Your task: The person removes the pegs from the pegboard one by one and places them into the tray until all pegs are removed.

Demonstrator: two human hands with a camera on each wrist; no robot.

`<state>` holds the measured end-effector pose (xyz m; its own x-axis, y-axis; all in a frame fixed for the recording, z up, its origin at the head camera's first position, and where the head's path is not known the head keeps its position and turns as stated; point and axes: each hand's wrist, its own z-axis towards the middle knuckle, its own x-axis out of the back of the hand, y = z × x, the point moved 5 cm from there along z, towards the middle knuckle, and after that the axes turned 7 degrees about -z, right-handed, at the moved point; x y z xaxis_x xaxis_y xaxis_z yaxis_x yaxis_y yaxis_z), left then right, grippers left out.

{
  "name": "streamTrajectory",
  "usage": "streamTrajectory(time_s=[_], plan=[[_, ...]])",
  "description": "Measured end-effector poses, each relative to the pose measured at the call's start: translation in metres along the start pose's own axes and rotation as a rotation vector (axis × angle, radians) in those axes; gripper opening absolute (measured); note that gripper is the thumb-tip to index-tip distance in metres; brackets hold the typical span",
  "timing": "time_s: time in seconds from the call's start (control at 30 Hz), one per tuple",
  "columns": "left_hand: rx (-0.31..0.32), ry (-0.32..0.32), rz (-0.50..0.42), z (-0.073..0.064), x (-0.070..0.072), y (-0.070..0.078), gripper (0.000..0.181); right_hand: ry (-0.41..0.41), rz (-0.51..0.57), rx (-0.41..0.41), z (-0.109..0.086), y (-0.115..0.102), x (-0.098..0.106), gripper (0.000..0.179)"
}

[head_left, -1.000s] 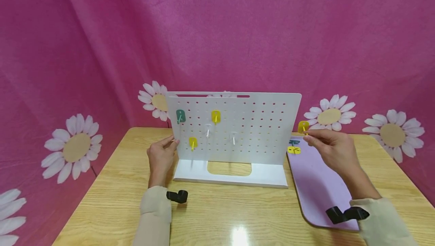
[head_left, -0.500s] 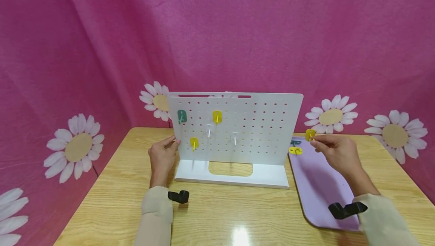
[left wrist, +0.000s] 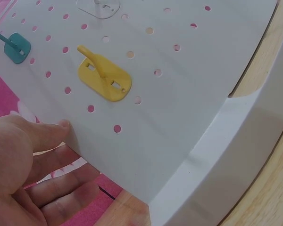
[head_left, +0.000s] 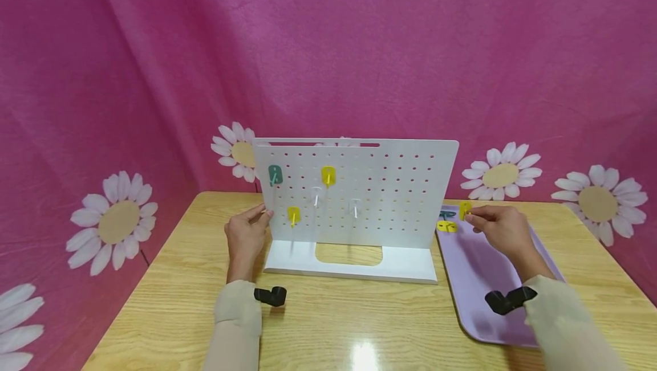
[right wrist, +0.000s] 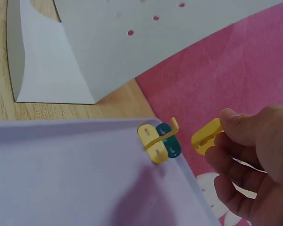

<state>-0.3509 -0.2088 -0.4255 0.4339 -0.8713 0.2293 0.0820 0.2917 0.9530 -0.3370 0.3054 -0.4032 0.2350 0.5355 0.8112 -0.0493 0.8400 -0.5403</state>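
A white pegboard [head_left: 390,200] stands upright on the table. My left hand [head_left: 246,235] pinches its left edge, with the thumb on the front face and the fingers behind. On the board hang a green hook [head_left: 275,175], a yellow hook [head_left: 328,175], a lower yellow hook [left wrist: 105,77] and two clear hooks, one [head_left: 316,196] left of the other [head_left: 355,208]. My right hand [head_left: 500,231] pinches another yellow hook [right wrist: 207,136] above the far end of the purple tray [head_left: 477,302]. In that tray's far left corner lie a yellow hook [right wrist: 153,143] and a green hook [right wrist: 172,141].
The pegboard's white foot [head_left: 349,271] reaches forward over the wooden table [head_left: 318,325]. A pink curtain [head_left: 328,52] with daisies hangs behind and along the sides. The tray stands just right of the board.
My right hand has lowered the yellow hook toward the tray and turned it more edge-on. The left hand keeps its hold on the board's edge.
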Motion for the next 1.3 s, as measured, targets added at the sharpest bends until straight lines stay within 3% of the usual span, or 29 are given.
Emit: streamTrajectory(time_s=[0.43,0.7,1.1,1.3], plan=[[-0.011,0.0,-0.007,-0.001,0.0,-0.001,0.031,-0.095,0.051,-0.092,0.008,0.021,-0.021,0.032],[0.008,-0.001,-0.003,-0.001,0.0,-0.002,0.031,-0.135,0.049,-0.151,0.008,0.025,-0.021,0.038],[0.008,-0.011,-0.008,-0.002,0.001,0.0,0.033,0.006,0.008,-0.04,0.002,0.006,-0.001,0.04],[-0.003,0.0,0.001,0.0,0.0,0.0,0.032,0.081,0.044,0.029,-0.008,-0.011,0.011,0.041]])
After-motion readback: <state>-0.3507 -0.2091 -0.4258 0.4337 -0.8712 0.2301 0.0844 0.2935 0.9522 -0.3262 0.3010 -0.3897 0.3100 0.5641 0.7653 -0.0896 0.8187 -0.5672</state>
